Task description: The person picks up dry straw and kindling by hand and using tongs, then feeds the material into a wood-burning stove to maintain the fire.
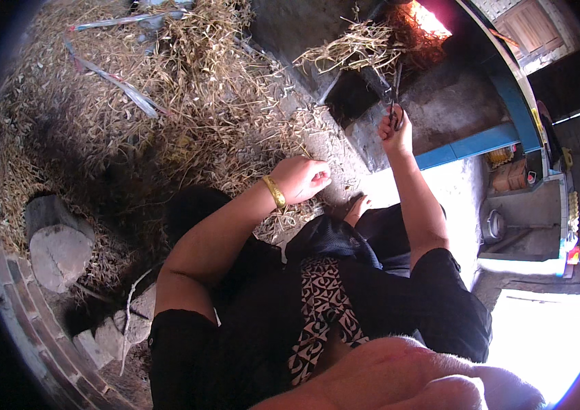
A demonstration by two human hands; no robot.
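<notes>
My right hand (395,130) grips the scissor-like handles of dark metal fire tongs (397,89). Their far end reaches toward a bundle of dry stalks (356,48) lying at the stove mouth, though whether it touches them I cannot tell. Behind the stalks a bright fire (429,21) burns, with glowing straw around it. My left hand (303,179), below a gold-coloured bracelet (274,192), is curled closed over the floor near my lap, with nothing visible in it. Beneath the stalks is a dark square opening (354,97) in the stove's base.
A large heap of dry stalks and leaves (208,102) covers the floor at left, with plastic strips (126,92) on it. A cut log (62,256) stands by the brick wall (39,328). Blue tiles (479,141) edge the stove. Shelves (520,220) are at right.
</notes>
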